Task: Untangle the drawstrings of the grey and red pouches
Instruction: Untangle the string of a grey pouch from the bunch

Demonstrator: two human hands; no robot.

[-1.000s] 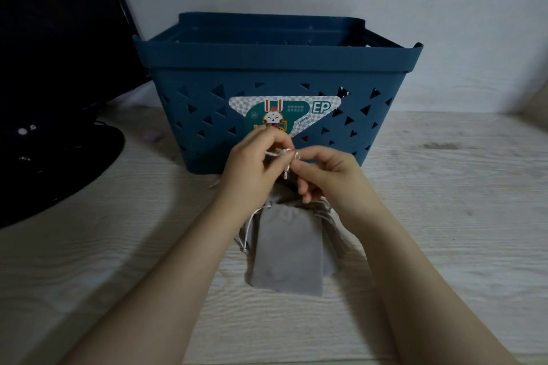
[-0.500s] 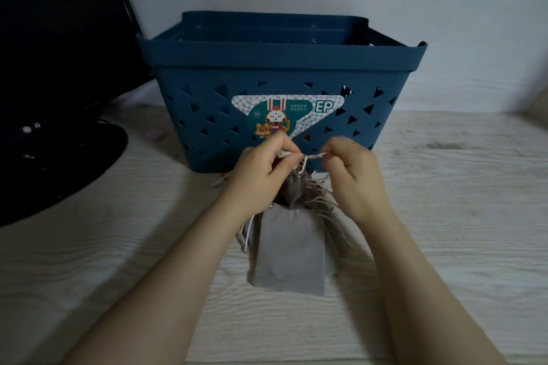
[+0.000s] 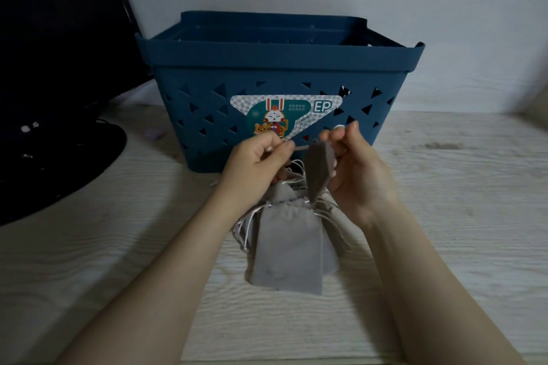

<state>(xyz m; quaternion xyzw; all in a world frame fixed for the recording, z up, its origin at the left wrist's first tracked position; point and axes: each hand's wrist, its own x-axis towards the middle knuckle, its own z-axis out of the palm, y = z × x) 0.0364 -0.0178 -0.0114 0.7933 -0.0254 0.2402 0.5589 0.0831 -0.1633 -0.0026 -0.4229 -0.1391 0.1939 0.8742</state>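
A grey pouch (image 3: 286, 249) lies on the worktop (image 3: 444, 216). Above it the left hand (image 3: 256, 161) pinches a drawstring (image 3: 301, 147), the right hand (image 3: 355, 167) grips a lifted pouch (image 3: 318, 164), probably grey. Behind stands a blue basket (image 3: 278, 92).

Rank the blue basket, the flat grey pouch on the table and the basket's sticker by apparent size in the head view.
1. blue basket
2. flat grey pouch
3. sticker

The pouch lies nearer the camera, so second and third are uncertain.
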